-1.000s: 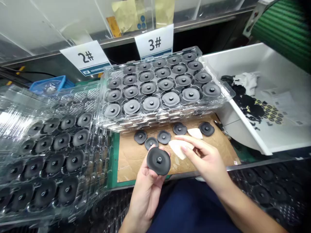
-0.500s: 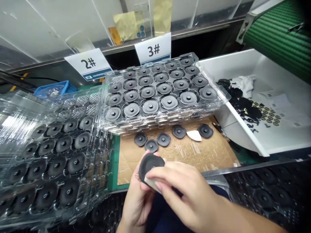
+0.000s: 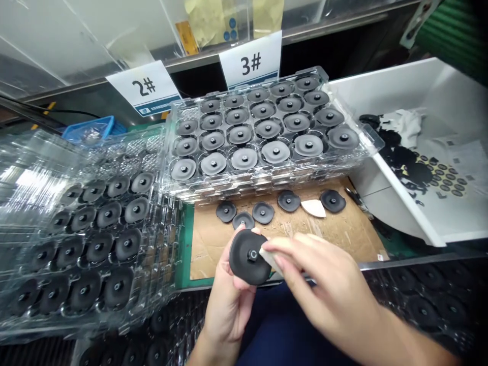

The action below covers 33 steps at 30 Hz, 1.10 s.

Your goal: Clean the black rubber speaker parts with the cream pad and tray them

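My left hand (image 3: 231, 300) grips a round black disc-shaped part (image 3: 244, 267) with a small raised hub in its middle, face tilted up toward me. Between the thumb and fingers of my right hand (image 3: 320, 274) is a small white pad (image 3: 271, 260), close to the disc's right edge; whether it touches the disc I cannot tell. Just beyond, several like black discs (image 3: 263, 212) lie on a sheet of brown cardboard (image 3: 305, 249). Among them rests a white wedge-shaped pad (image 3: 313, 208).
Stacked clear plastic trays (image 3: 244, 179) full of black discs stand behind the cardboard. More clear trays (image 3: 152, 239) of discs are at the left. A white bin (image 3: 412, 208) at right holds black scraps and labels. Behind are a blue basket (image 3: 89, 129) and signs "2#" (image 3: 144, 87) and "3#" (image 3: 250, 62).
My right hand has drawn the white pad back to the right, off the disc's middle, so its hub now shows. The whole view has shifted slightly.
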Each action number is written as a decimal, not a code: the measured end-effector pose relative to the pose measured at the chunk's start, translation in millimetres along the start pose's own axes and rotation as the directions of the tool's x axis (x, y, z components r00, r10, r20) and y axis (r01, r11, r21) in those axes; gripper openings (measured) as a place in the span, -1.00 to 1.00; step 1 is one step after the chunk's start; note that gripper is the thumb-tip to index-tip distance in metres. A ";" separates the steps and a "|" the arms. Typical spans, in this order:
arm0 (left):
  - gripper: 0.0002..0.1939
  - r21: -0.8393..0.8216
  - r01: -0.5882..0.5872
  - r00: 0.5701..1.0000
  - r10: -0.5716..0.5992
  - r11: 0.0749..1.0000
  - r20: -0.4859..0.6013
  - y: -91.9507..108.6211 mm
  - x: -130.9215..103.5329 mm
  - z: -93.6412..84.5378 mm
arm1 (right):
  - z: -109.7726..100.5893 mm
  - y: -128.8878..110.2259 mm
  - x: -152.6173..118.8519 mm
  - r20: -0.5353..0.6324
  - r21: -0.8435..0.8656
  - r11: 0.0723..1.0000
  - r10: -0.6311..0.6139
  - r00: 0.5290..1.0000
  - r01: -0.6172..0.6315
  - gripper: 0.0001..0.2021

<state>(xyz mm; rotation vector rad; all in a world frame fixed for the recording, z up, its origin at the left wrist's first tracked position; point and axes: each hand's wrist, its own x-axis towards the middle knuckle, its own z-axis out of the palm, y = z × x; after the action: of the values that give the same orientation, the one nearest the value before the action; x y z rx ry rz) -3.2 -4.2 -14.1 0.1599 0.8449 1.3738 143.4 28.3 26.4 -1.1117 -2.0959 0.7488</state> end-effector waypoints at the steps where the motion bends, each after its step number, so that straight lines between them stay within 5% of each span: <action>1: -0.45 -0.004 0.024 1.000 -0.024 1.000 -0.010 -0.8 0.2 0.6 | -0.4 -2.3 -0.8 -0.033 -0.037 0.998 -0.044 0.998 0.043 -0.79; 4: -0.49 0.010 0.049 0.998 -0.049 0.999 -0.027 -0.6 0.7 2.7 | 1.4 -6.2 2.9 0.030 0.027 0.993 -0.116 0.993 0.115 -0.79; 8: -0.56 0.021 -0.073 0.997 0.073 0.997 -0.017 1.3 2.0 1.3 | 6.3 -0.3 12.5 0.015 0.008 1.000 -0.022 1.000 0.022 -0.82; 12: -0.59 0.008 -0.014 0.999 0.014 1.000 -0.043 -0.8 2.8 -3.3 | 12.0 5.8 14.8 0.081 0.081 0.989 -0.127 0.989 0.121 -0.81; 17: -0.52 0.016 -0.104 0.993 0.105 0.994 -0.048 -4.6 5.1 -8.3 | 15.0 4.8 14.6 0.067 -0.009 1.000 -0.009 0.998 0.010 -0.82; 21: -0.48 0.036 -0.117 0.990 0.119 0.992 -0.074 -3.2 5.1 -6.8 | 13.8 5.6 18.9 0.111 0.056 0.992 -0.118 0.987 0.112 -0.79; 27: -0.51 0.069 -0.230 0.963 0.237 0.971 -0.130 3.6 6.6 -0.5 | 30.3 70.6 13.7 0.075 0.093 0.955 0.274 0.959 -0.281 -0.79; 33: -0.45 0.071 -0.208 0.971 0.215 0.976 -0.109 1.7 8.3 -1.5 | 65.9 97.3 -39.2 0.217 0.093 0.948 0.280 0.935 -0.305 -0.82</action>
<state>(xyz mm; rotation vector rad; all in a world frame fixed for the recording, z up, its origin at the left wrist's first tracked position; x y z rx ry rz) -5.9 3.1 -17.8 0.2224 0.9881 1.5703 158.7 29.2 -96.4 -1.3436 -2.0337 1.1641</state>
